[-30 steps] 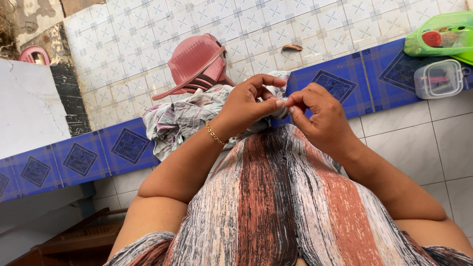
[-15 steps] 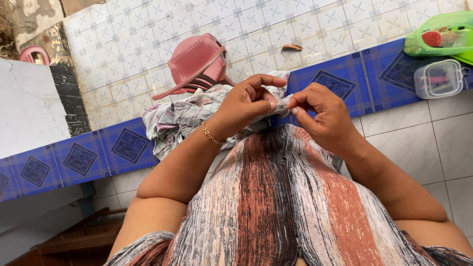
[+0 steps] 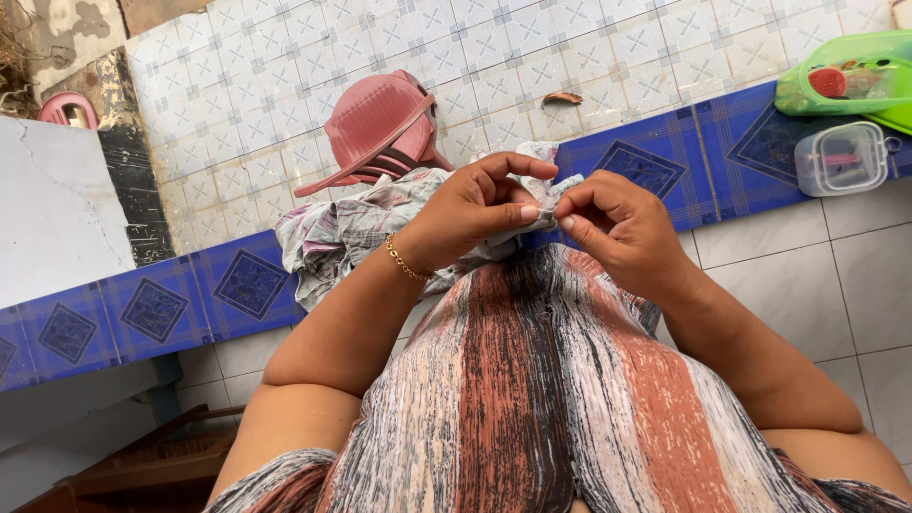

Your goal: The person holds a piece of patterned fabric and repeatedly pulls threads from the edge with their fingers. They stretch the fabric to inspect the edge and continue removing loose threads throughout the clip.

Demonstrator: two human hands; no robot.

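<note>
The crumpled garment (image 3: 361, 233) at frame centre is thin, matt printed cloth, soft and creased. A gold metal bracelet (image 3: 407, 261) glints. The pink chair (image 3: 375, 128), upper centre, is smooth moulded plastic. Floor tiles (image 3: 608, 47) look glazed, lightly patterned. At upper right, the clear box (image 3: 841, 157) and green container (image 3: 845, 81) are glossy plastic

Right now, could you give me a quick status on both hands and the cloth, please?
Left hand pinching the patterned cloth. Right hand pinching the same edge, fingertips close together. Cloth bunched over the lap; nothing blocks it.
</note>
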